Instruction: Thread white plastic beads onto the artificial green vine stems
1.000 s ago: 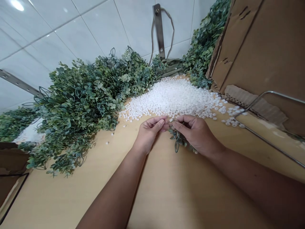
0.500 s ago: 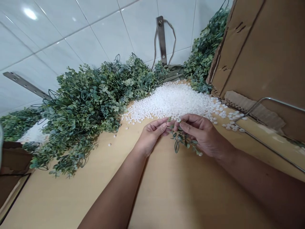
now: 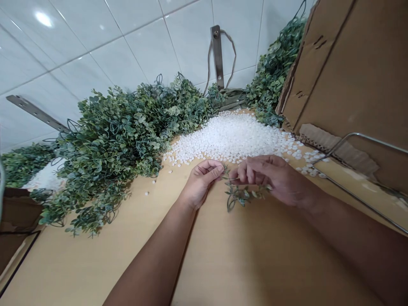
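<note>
My left hand [image 3: 205, 180] pinches the end of a small artificial eucalyptus sprig [image 3: 244, 195] between thumb and forefinger. Its leaves hang to the right, and a dark loop of stem droops below. Close by on the right is my right hand [image 3: 276, 180], with fingers curled in behind and above the leaves; a slight blur and the curl hide what they hold, if anything. Just beyond both hands lies a heap of small white plastic pieces [image 3: 236, 134] on the wooden tabletop [image 3: 219, 255].
A large pile of green sprigs [image 3: 121, 131] spreads along the left and back. More greenery [image 3: 274, 72] stands back right, beside a cardboard box [image 3: 360, 80]. A metal wire frame [image 3: 360, 134] juts in at right. A metal strip [image 3: 217, 57] leans against the tiled wall.
The right fingers have come away from the pinch beside the left fingertips and curled, the hand shifting slightly right. The sprig has turned and its loop hangs lower. The left hand keeps its pinch.
</note>
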Demonstrator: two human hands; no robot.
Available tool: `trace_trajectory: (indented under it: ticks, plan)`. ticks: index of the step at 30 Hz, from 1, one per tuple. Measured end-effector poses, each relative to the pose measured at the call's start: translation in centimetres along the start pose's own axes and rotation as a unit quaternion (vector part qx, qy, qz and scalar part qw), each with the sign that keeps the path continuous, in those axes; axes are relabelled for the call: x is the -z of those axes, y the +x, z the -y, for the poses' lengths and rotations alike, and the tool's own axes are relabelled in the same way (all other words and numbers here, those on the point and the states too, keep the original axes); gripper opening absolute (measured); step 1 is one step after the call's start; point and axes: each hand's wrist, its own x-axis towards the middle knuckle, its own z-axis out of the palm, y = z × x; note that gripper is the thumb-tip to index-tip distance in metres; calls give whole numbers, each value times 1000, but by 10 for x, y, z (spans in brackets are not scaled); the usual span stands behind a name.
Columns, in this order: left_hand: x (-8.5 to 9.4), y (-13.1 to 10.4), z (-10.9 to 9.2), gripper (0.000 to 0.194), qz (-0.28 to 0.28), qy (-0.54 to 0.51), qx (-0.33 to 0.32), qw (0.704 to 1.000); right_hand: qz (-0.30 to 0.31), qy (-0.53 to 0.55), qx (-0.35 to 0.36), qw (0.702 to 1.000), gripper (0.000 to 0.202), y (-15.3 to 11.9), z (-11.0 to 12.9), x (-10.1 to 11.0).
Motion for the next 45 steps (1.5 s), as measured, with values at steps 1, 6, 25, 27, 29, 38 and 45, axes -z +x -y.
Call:
trace_trajectory:
  ticks: [1, 6, 25, 27, 29, 38, 45]
  plan:
    - [0, 0, 0, 22, -1, 3, -6, 1000, -29, 2, -11, 1000, 35, 1, -1, -1]
    - [-8, -2, 3, 18, -14, 78, -79, 994, -93, -102, -10, 990, 31, 4, -14, -9]
    - [58, 13, -15, 17, -265, 586, -139, 753, -120, -266, 62, 954, 25, 2, -25, -12]
    - [64, 14, -17, 18, -250, 621, -116, 734, -120, -280, 58, 951, 27, 2, -24, -12]
    - [64, 14, -18, 17, -244, 628, -113, 730, -117, -295, 55, 947, 30, 2, -24, -12]
    - [37, 12, -12, 8, -256, 381, -119, 881, -46, -263, 39, 963, 27, -1, -28, -17]
    - [-13, -2, 3, 16, -80, 52, -6, 995, 2, -272, 64, 960, 25, 0, -27, -18]
